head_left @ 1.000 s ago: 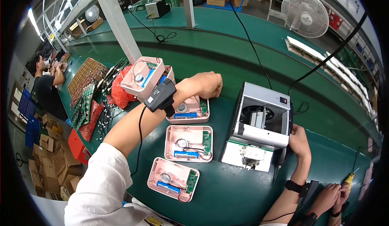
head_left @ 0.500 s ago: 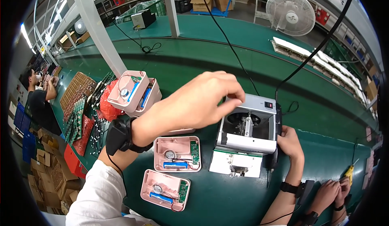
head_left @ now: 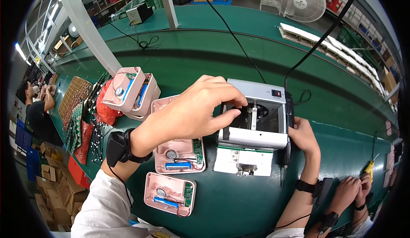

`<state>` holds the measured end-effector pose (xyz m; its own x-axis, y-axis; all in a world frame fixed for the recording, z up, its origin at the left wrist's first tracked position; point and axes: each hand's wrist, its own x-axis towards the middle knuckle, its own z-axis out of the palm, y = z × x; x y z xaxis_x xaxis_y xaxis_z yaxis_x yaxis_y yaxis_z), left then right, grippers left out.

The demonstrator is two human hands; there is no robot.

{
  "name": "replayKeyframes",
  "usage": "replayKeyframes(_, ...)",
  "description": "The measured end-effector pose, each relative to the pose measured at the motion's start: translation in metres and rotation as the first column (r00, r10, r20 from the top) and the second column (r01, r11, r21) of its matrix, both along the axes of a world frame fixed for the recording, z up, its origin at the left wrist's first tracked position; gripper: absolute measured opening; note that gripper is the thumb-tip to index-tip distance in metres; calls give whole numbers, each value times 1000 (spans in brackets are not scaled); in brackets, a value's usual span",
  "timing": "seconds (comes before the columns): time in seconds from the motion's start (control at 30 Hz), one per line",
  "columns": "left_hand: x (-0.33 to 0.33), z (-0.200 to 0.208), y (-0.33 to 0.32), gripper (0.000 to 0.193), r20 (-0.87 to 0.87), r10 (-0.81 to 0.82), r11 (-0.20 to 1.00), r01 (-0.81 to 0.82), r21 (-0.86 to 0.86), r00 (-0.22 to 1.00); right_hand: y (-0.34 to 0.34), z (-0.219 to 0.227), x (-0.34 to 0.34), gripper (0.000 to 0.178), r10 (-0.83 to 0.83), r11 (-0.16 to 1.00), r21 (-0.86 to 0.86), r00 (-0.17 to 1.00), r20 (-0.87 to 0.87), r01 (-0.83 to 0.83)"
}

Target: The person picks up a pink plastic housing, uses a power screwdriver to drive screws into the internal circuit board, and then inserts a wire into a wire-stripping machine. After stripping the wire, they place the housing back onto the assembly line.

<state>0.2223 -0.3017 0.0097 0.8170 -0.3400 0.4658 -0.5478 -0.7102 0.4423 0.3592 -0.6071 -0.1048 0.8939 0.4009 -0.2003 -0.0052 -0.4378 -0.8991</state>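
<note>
A grey and black screw feeder [head_left: 252,138] stands right of the middle, its top chamber uncovered. My left hand [head_left: 204,105] reaches over its left side, thumb and fingers apart at the chamber's edge, nothing visible between them. Along the feeder's right side is a black electric screwdriver [head_left: 288,131], tip toward me. Against that side rests my right hand [head_left: 305,137], its fingertips hidden behind the tool and feeder. In front of the feeder lies a white plate with metal fittings [head_left: 226,161]. Two pink housings, a farther one [head_left: 160,164] and a nearer one [head_left: 168,180], hold blue cells and green boards.
More pink housings [head_left: 128,101] are stacked at the left, beside red bubble wrap [head_left: 104,108] and circuit boards. A metal post [head_left: 87,31] rises behind them. Black cables hang over the green table [head_left: 205,63]. Another person's hands [head_left: 348,195] are at the lower right.
My left hand has come down toward the feeder's chamber, its fingers now lower over the left edge. The right hand stays at the feeder's side. The whole view has shifted slightly.
</note>
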Motion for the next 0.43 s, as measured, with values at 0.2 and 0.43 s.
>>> replayKeyframes(0.2, -59, 7, 20, 26, 80, 79, 996, -75, -53, 994, 3, 4, -5, 38, -31, 1000, -2, 999, 20, 31)
replayKeyframes(0.43, -197, -33, 84, 28, -80, 365, 915, -374, -153, 927, 2, 0, -17, 39, -196, 971, -90, 952, 233, 222)
